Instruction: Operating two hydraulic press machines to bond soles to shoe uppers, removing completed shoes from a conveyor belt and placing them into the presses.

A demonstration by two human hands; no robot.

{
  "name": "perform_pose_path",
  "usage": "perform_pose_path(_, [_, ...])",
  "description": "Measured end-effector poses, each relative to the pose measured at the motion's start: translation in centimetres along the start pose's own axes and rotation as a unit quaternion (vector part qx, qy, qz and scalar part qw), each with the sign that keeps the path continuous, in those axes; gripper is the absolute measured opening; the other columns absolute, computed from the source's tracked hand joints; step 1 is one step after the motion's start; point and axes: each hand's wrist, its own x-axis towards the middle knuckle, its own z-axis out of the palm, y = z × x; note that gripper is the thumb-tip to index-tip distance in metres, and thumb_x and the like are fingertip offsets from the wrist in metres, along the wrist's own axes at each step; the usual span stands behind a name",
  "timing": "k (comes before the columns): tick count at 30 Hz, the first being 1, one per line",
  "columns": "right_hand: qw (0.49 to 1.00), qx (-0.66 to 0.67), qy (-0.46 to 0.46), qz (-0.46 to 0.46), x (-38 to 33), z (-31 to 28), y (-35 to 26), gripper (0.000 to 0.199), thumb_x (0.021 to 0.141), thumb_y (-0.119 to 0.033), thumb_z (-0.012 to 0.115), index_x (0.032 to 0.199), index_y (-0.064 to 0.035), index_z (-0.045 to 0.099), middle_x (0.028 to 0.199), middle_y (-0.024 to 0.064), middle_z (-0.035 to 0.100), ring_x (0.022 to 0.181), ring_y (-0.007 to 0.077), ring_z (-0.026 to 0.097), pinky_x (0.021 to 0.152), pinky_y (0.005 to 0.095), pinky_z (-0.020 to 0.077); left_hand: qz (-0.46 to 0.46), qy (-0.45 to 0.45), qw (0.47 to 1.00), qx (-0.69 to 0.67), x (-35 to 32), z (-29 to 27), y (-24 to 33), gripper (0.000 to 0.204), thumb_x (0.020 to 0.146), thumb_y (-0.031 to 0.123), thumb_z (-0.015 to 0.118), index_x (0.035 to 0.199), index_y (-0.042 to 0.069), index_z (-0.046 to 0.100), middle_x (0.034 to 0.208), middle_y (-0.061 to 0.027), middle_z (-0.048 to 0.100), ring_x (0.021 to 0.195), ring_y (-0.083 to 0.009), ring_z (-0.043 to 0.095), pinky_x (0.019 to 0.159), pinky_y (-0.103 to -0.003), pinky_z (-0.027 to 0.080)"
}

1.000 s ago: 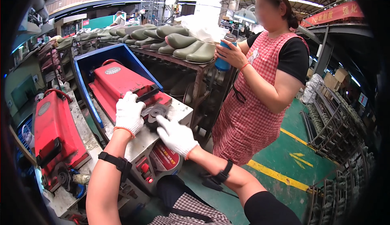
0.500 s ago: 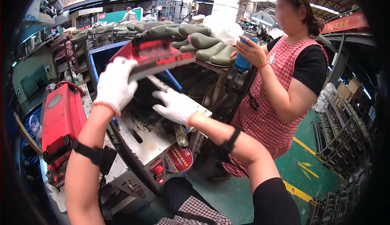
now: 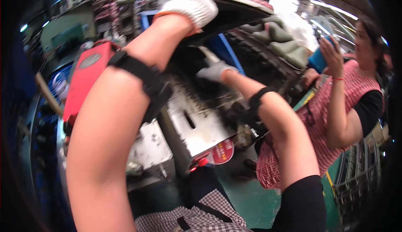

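Note:
My left hand (image 3: 188, 2), in a white knit glove with an orange cuff, is up high at the top edge of the view. It grips the edge of a raised red cover (image 3: 247, 12) with a dark underside; its fingertips are partly out of view. Lower and to the right, my right hand (image 3: 213, 72), also gloved, reaches into the dark inside of the machine, its blurred fingers stretched to the left. A pale bar (image 3: 210, 55) lies just above that hand. The machine's white, dirt-stained top (image 3: 201, 125) extends toward me.
A red machine housing (image 3: 90, 75) stands to the left. Green rubber boots (image 3: 289, 50) lie on a rack behind. On the right, close by, a co-worker (image 3: 335, 102) in a red checked apron holds a blue bottle (image 3: 320, 58). A metal rack (image 3: 358, 173) stands far right.
The view has shifted to the left and closer. My left hand has gone up and forward with the red cover, whose dark underside now shows. My right hand has reached deeper into the machine.

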Motion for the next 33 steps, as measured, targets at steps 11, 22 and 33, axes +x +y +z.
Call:
perform_pose_path(11, [0.706, 0.696, -0.115, 0.066, -20.0, -6.5, -10.9, 0.043, 0.101, -0.034, 0.062, 0.133, -0.0048, 0.060, 0.120, 0.0095, 0.071, 0.105, 0.0199, 0.069, 0.095, 0.0366, 0.0568, -0.401, -0.274, 0.760, -0.432, -20.4, -12.4, -0.5, 0.083, 0.097, 0.046, 0.069, 0.154, -0.003, 0.036, 0.121, -0.0068, 0.061, 0.099, -0.0114, 0.057, 0.082, -0.029, 0.051])
perform_pose_path(22, [0.899, 0.209, -0.134, -0.360, -28.1, 1.4, -26.5, 0.098, 0.081, -0.026, 0.083, 0.160, 0.0019, 0.034, 0.162, 0.0204, 0.042, 0.147, 0.0309, 0.045, 0.123, 0.0404, 0.0332, -0.503, 0.227, 0.414, -0.724, -35.3, -28.4, 3.2, 0.026, 0.094, 0.022, 0.066, 0.114, 0.005, 0.067, 0.101, -0.0081, 0.074, 0.087, -0.0181, 0.074, 0.080, -0.032, 0.061])
perform_pose_path(33, [0.915, 0.297, 0.006, -0.274, -24.2, 10.6, -27.8, 0.035, 0.103, -0.010, 0.055, 0.131, 0.0080, 0.064, 0.125, 0.0193, 0.067, 0.120, 0.0294, 0.063, 0.110, 0.0395, 0.0436, -0.741, 0.346, 0.569, -0.091, -53.2, -41.9, -19.9, 0.034, 0.071, 0.028, 0.081, 0.093, 0.003, 0.076, 0.093, -0.0069, 0.070, 0.088, -0.0198, 0.065, 0.083, -0.033, 0.050])
